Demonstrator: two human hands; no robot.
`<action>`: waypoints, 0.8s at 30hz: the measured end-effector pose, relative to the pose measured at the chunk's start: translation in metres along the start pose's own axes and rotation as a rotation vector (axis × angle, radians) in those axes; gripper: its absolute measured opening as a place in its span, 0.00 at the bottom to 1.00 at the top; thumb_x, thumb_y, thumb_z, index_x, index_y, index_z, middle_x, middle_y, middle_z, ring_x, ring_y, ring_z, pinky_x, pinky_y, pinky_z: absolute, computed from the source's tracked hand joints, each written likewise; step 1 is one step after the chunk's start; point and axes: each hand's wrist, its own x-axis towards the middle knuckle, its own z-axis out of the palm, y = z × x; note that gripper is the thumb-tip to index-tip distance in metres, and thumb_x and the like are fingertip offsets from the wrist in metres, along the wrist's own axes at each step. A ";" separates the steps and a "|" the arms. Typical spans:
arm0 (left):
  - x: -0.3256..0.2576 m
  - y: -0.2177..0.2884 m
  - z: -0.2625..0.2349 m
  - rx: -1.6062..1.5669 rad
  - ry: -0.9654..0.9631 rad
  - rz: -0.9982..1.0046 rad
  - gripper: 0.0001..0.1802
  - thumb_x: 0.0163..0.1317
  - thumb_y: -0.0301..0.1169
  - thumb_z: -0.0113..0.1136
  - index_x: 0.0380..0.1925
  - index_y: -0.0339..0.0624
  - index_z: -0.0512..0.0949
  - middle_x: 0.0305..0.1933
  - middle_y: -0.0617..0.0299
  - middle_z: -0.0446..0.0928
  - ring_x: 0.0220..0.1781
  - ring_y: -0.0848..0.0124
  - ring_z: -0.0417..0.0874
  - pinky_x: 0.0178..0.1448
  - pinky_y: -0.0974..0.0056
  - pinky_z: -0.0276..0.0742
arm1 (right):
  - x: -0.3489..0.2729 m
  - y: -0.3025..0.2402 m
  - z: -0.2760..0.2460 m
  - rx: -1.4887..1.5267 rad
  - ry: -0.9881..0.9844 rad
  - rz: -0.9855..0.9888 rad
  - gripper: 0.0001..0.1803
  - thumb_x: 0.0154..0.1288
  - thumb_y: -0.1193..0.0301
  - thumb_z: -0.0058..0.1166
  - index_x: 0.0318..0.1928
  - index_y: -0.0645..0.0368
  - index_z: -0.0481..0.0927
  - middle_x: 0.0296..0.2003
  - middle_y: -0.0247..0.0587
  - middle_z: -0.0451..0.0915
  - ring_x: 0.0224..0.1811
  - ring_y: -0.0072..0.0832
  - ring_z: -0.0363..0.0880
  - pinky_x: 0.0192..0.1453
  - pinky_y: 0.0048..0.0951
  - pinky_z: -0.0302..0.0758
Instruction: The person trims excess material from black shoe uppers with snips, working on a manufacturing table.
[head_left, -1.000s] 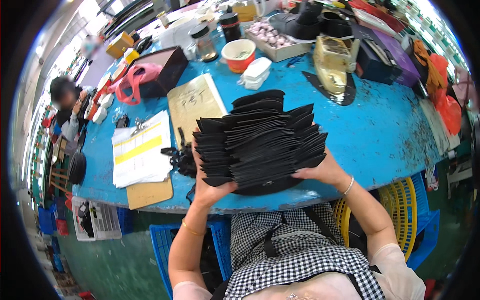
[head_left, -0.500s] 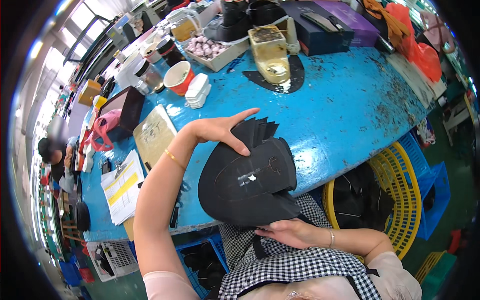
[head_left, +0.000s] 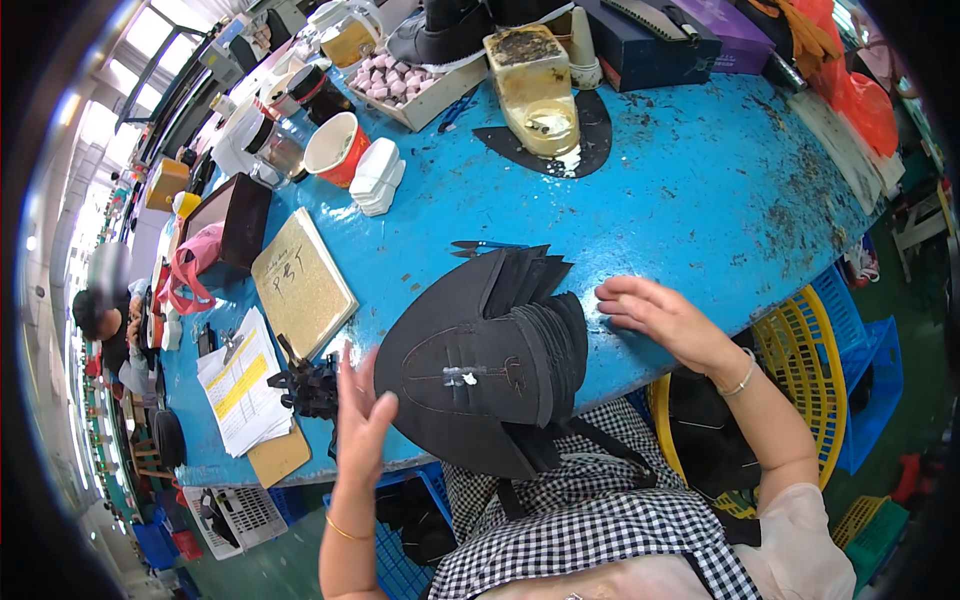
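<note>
A stack of black shoe-upper pieces (head_left: 460, 360) lies at the table's near edge, its layers fanned out toward the right. The top piece has a stitched curved outline and a small white mark. Beside the stack's rounded left end is my left hand (head_left: 362, 410), open with thumb and fingers apart; whether it touches the pieces I cannot tell. My right hand (head_left: 660, 318) is off the stack's right side, fingers stretched out and holding nothing. A dark pair of snips (head_left: 478, 246) lies just beyond the stack.
Left of the stack are a dark bundle (head_left: 308, 388), a worn notebook (head_left: 303, 280) and clipped papers (head_left: 245, 390). A glue container (head_left: 530, 90) stands on a black piece at the back, near a red-and-white cup (head_left: 338, 150). A yellow basket (head_left: 820, 370) stands beside the table's right edge.
Both hands have come away from holding the stack: the left moved down to its left end, the right up to its right side. The stack now lies lower and flatter, uncovering the snips.
</note>
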 end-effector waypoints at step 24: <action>0.073 0.019 -0.031 0.058 -0.177 0.130 0.27 0.63 0.32 0.58 0.60 0.35 0.65 0.58 0.55 0.71 0.59 0.68 0.70 0.63 0.64 0.65 | -0.020 -0.036 0.020 -0.123 -0.709 0.429 0.16 0.69 0.70 0.50 0.49 0.72 0.77 0.38 0.48 0.84 0.39 0.32 0.85 0.46 0.29 0.80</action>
